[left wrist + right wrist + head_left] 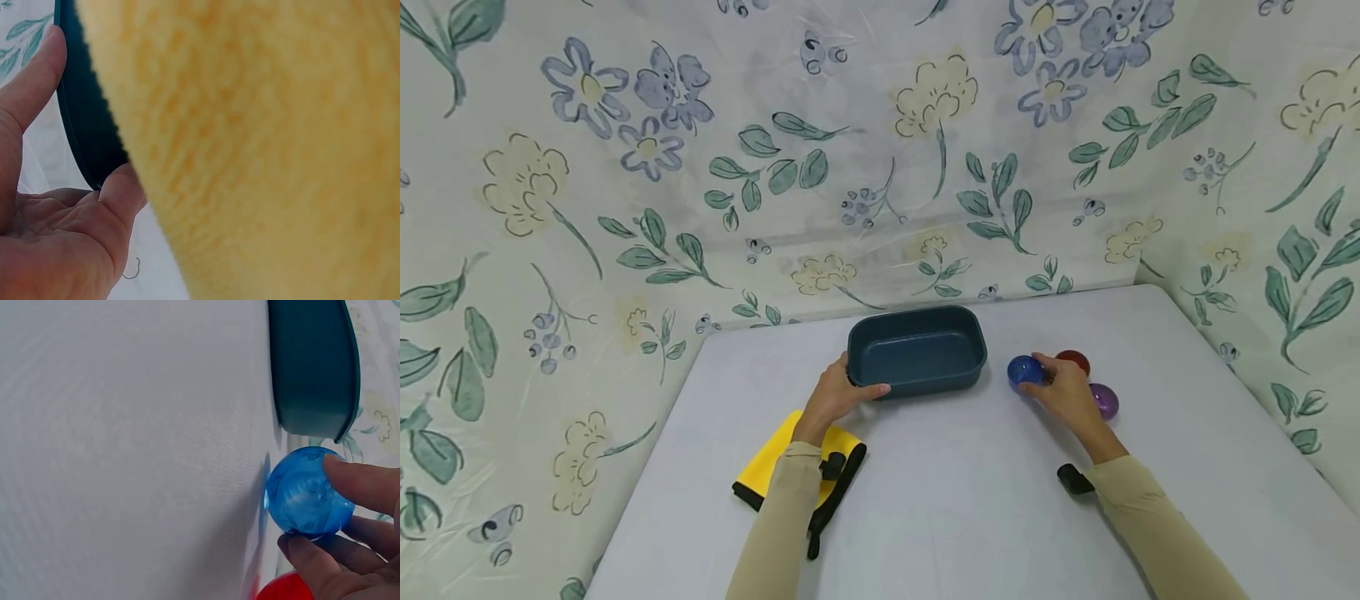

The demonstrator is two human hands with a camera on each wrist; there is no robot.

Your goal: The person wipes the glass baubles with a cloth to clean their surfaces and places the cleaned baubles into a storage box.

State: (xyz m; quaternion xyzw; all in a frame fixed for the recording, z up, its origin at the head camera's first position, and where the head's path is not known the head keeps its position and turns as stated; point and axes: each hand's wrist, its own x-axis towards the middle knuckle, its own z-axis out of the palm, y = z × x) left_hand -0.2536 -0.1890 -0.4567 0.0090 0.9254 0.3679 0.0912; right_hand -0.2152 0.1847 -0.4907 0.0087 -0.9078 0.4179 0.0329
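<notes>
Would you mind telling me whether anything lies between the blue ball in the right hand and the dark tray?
Nothing visible does: only bare table separates the blue ball, pinched by the right hand, from the tray.

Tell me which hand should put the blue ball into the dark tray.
Right. The right hand already has its fingers around the blue ball, beside the tray. The left hand is busy steadying the tray's near-left corner.
</notes>
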